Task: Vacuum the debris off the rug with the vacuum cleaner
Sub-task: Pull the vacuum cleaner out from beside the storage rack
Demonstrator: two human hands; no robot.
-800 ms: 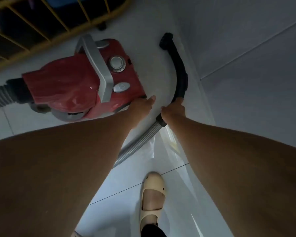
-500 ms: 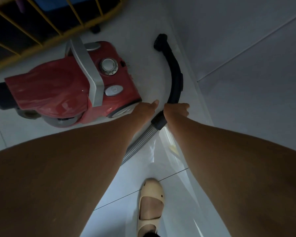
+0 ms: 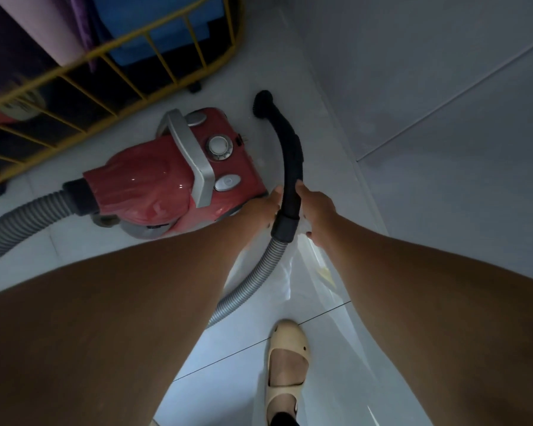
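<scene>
The red canister vacuum cleaner [image 3: 154,182] with a grey carry handle [image 3: 194,161] stands on the white tiled floor. Its grey ribbed hose [image 3: 253,281] runs up from under my left forearm to a black curved hose handle [image 3: 290,155], whose open end [image 3: 263,103] points at the floor by the wall. My left hand [image 3: 263,207] presses on the left side of this black tube just above its cuff. On the right side my right hand [image 3: 317,207] holds it, fingers along the tube. No rug or debris is in view.
A yellow wire-frame cart [image 3: 166,66] on small wheels stands behind the vacuum, holding blue and pink things. A grey wall [image 3: 443,87] with a white skirting runs close on the right. My foot in a beige shoe [image 3: 286,364] stands on the tiles below.
My left hand has moved from the vacuum's body onto the black tube. The tube now stands straighter between both hands. My view has pulled back, showing more of the cart.
</scene>
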